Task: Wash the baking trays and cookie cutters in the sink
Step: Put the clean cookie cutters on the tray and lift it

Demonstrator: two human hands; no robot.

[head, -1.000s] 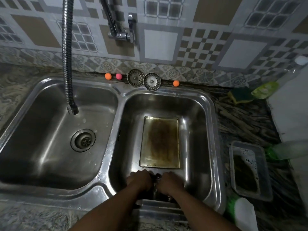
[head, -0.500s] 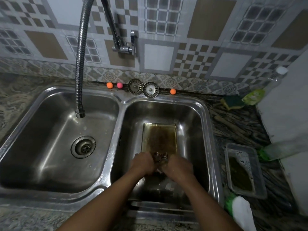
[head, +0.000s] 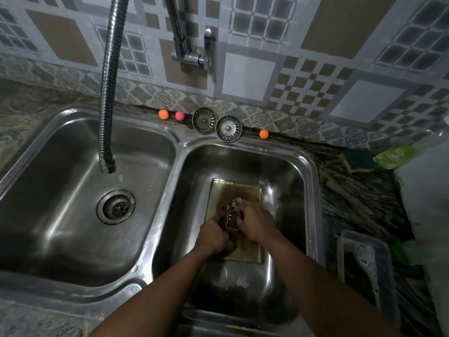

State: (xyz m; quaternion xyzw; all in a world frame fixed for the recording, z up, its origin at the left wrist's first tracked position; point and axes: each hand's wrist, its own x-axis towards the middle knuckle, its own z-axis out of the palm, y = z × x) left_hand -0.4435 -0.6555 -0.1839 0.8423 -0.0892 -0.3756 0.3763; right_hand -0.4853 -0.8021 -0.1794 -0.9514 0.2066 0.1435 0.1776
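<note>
- double sink (head: 313,171): brushed steel, satin sheen, smeared with water marks.
- baking tray (head: 220,190): metal, dull, stained brown over the base.
- cookie cutters (head: 230,216): thin bright metal strip, shiny edges.
- hose spout (head: 108,93): ribbed metal, glossy.
- wall tap (head: 189,54): polished chrome.
- two strainer plugs (head: 216,124): slotted metal, tarnished.
- counter (head: 359,198): veined stone, dark, polished.
- wall tiles (head: 247,74): glazed, smooth, patterned.
- sponge (head: 357,161): yellow foam, rough green scouring face.
- tub (head: 364,242): clear plastic, sudsy inside.
</note>
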